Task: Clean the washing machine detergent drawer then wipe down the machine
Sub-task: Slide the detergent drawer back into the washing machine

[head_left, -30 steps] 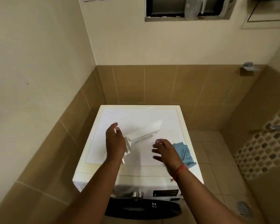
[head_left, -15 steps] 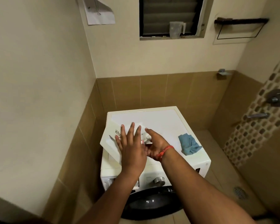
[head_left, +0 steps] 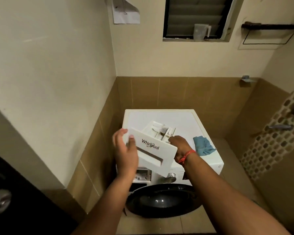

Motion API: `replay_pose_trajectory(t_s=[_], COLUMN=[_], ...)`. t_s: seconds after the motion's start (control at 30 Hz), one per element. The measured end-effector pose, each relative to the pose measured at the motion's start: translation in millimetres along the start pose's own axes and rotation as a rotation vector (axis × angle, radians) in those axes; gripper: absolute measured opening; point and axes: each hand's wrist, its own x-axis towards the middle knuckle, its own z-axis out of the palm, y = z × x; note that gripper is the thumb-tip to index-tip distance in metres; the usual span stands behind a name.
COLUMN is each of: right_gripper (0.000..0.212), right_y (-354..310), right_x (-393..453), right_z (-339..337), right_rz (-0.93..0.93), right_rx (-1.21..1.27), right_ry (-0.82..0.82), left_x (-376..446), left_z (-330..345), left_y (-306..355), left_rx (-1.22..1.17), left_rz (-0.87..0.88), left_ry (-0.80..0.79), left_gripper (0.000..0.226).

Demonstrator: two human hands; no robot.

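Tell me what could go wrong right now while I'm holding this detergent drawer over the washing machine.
1. The detergent drawer is held in the air, gripped only at its ends by the left hand and right hand; a slip could drop it onto the washing machine.
2. Dark residue shows in its compartments; tilting might spill it onto the lid.
3. The blue cloth lies near the lid's right edge and could get knocked off.

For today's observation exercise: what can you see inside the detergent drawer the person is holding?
Inside the detergent drawer, white dividers form compartments, with dark residue near the middle. The right hand covers the near right part, and the front panel hides the closest end.
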Motion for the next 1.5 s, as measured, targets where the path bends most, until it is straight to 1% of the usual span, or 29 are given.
replay_pose_trajectory(t_s=[0.03,0.07,0.1,0.13,0.2,0.27,0.37,0.4,0.47,0.53,0.63,0.67,0.73,0.8,0.9,0.97,1.07,1.2,1.37,1.5], right_gripper=[0.013,0.011,0.013,0.017,0.027,0.032,0.032,0.031,0.031,0.030,0.032,0.029,0.025,0.029,0.035,0.039,0.044,0.042,0.045,0.050], right_y=[4,8,14,21,36,49,68,74,88,103,117,121,130,140,155,162,174,192,220,236], right_x=[-1,-4,-7,-11,-17,-23,-38,-42,-48,-54,-66,-71,-79,-83,-82,-81,-82,-95,-104,-103], right_z=[-4,-7,-8,-11,-15,-19,-26,-26,-23,-16,-8,-4,3,12,26,37,55,74,86,87], right_rz=[-0.026,-0.044,-0.063,-0.069,-0.062,-0.061,-0.081,-0.077,-0.055,-0.029,-0.003,0.004,0.033,0.053,0.063,0.056,0.057,0.103,0.140,0.188], right_rx=[-0.064,-0.094,-0.097,-0.090,-0.050,-0.030,-0.067,-0.061,-0.051,-0.059,-0.093,-0.098,-0.081,-0.029,0.004,-0.019,-0.051,-0.036,-0.026,-0.054], right_ry=[-0.013,-0.028,-0.042,-0.064,-0.116,-0.147,-0.154,-0.156,-0.168,-0.170,-0.182,-0.200,-0.261,-0.332,-0.376,-0.371,-0.345,-0.286,-0.212,-0.197], left_x=[3,3,4,0,-12,-28,-59,-70,-88,-102,-116,-119,-122,-122,-119,-114,-107,-105,-107,-111], left_z=[-8,-16,-21,-24,-28,-31,-38,-40,-44,-51,-64,-69,-79,-88,-101,-108,-121,-139,-149,-151], left_y=[-2,-3,-8,-12,-20,-27,-35,-37,-48,-53,-64,-69,-75,-85,-99,-108,-122,-147,-164,-178], left_rx=[-0.039,-0.084,-0.128,-0.147,-0.113,-0.097,-0.049,-0.028,0.019,0.010,0.024,0.028,0.050,0.079,0.106,0.110,0.110,0.155,0.207,0.244], left_rz=[-0.149,-0.298,-0.437,-0.545,-0.695,-0.774,-0.771,-0.762,-0.750,-0.743,-0.764,-0.770,-0.779,-0.791,-0.795,-0.788,-0.808,-0.845,-0.862,-0.880], left_ry=[0.050,0.058,0.019,-0.058,-0.218,-0.307,-0.390,-0.389,-0.312,-0.239,-0.202,-0.197,-0.195,-0.206,-0.251,-0.279,-0.350,-0.478,-0.570,-0.618], left_gripper=[0.020,0.018,0.018,0.020,0.031,0.036,0.031,0.028,0.019,0.008,0.010,0.011,0.016,0.019,0.023,0.019,0.014,0.019,0.019,0.013])
